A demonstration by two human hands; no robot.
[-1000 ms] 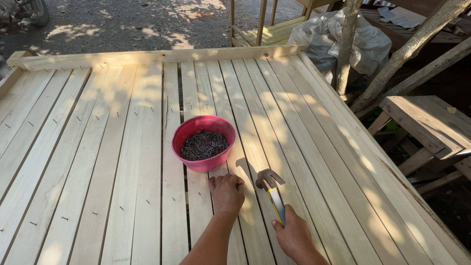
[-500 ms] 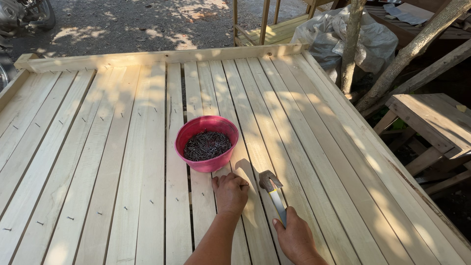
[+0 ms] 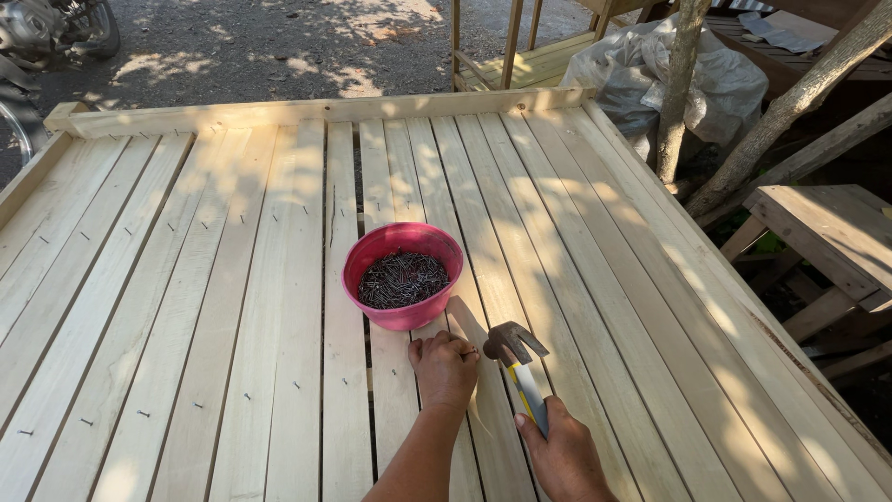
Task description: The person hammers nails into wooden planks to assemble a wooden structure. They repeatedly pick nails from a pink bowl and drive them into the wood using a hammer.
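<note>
My left hand (image 3: 444, 370) rests knuckles-up on the pale wooden slat platform (image 3: 232, 307), fingers pinched at the slat surface; whether a nail is between them I cannot tell. My right hand (image 3: 562, 455) grips the handle of a claw hammer (image 3: 517, 358), whose dark head sits just right of my left fingertips. A pink bowl (image 3: 402, 275) full of dark nails stands on the slats directly beyond my left hand.
Nail heads dot the slats in rows. A raised wooden rail (image 3: 316, 110) borders the far edge. Right of the platform are a tree trunk (image 3: 678, 93), leaning poles, a grey sack (image 3: 725, 74) and a wooden bench (image 3: 827, 232). A motorbike wheel (image 3: 19, 121) is at far left.
The hammer head has swung down slightly toward my left fingertips. Both hands stay in place by the bowl.
</note>
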